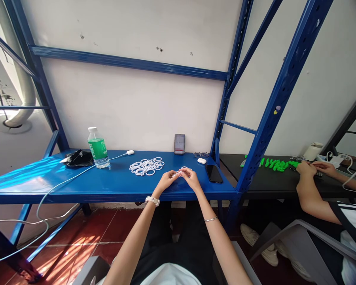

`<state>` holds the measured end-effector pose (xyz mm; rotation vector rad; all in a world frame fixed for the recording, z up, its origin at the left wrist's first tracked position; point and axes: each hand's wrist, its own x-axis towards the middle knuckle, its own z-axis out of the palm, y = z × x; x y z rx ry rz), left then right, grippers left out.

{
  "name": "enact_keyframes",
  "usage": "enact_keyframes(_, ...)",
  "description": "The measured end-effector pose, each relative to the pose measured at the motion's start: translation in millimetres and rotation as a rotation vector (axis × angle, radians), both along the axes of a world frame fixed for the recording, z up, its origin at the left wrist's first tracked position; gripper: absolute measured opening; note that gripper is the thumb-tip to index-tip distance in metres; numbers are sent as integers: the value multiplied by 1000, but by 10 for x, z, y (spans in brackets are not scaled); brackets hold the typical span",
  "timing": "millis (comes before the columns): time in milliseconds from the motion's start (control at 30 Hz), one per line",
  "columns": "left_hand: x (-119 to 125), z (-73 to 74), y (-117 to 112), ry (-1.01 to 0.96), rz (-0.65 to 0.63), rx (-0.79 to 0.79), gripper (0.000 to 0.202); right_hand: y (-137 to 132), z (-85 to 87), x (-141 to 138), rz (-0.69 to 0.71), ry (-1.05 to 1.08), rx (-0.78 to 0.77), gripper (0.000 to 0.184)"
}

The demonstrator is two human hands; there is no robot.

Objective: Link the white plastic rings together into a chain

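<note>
My left hand and my right hand meet over the front part of the blue table. Both are closed, fingertips pinched together on a small white ring, which is mostly hidden by the fingers. It looks like the rings in the loose pile of white rings, which lies on the tabletop just beyond my left hand. A black phone rests to the right of my right hand.
A water bottle, a black plastic bag and a white cable occupy the left side. Behind my hands stand a small upright display, eyeglasses and a white case. A co-worker's hands work at right near green pieces.
</note>
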<state>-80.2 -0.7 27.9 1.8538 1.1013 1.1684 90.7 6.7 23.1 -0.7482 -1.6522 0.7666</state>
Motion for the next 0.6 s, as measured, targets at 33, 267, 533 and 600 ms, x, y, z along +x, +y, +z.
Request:
enact_keyframes(33,0,-2,0,-2,-3,0,55,5,-5,0,4,9,-5,35)
enact_keyframes(267,-16,-49,33,-19,-21,25,59,42,-41,8,-46,31,-20,32)
enact_keyframes(533,-15,-61,50,-7,-19,50,64,35,-34,18,-110,13,3,30)
enact_keyframes(600,-11,-43,37,11,-18,35,65,40,-37,19,-122,22,9,31)
